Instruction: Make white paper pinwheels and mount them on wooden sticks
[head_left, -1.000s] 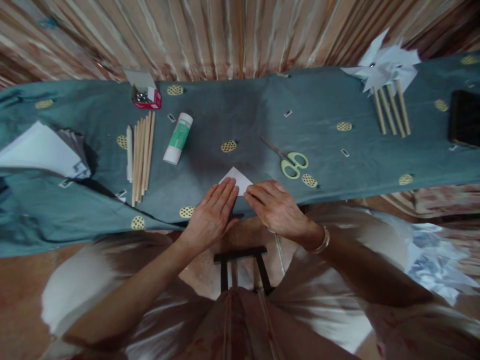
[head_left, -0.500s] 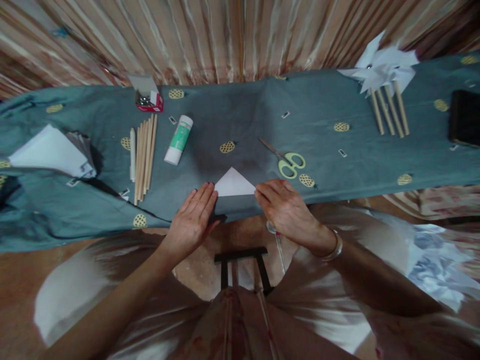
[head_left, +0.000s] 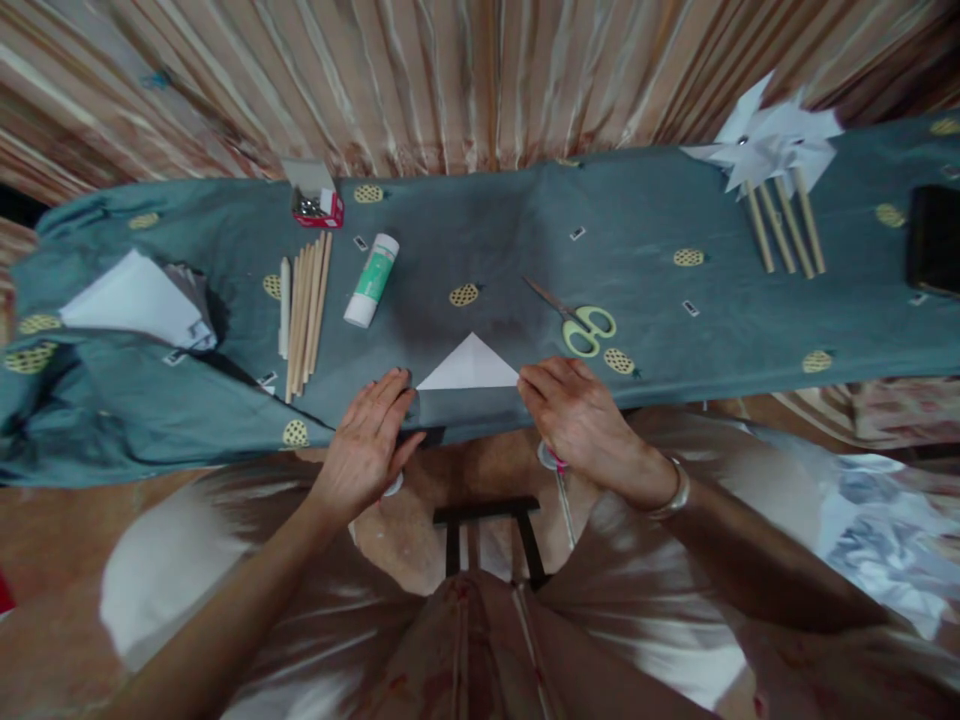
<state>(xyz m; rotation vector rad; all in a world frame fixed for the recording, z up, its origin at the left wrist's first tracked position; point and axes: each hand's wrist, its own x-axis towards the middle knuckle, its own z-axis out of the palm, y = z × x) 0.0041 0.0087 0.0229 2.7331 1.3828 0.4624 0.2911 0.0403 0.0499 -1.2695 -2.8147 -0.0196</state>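
A sheet of white paper [head_left: 471,366], folded into a triangle, lies near the front edge of the cloth-covered table with its point facing away from me. My left hand [head_left: 369,435] rests flat beside its left corner, fingers stretched out and thumb apart. At the right corner, my right hand [head_left: 574,415] has its fingers closed together on the paper's tip. Scissors [head_left: 581,322] with pale green handles lie just beyond my right hand. A glue stick [head_left: 373,281] with a green label lies farther back on the left.
Several wooden sticks [head_left: 308,315] lie left of the glue stick, below a red box [head_left: 318,206] of small metal pieces. A stack of white paper [head_left: 142,305] sits at far left. Paper pinwheels [head_left: 780,145] on sticks lie at back right, near a black object [head_left: 934,238].
My left hand has slid left off the paper, so the triangle's left corner now shows. My right hand stays at the right corner. The view has shifted slightly.
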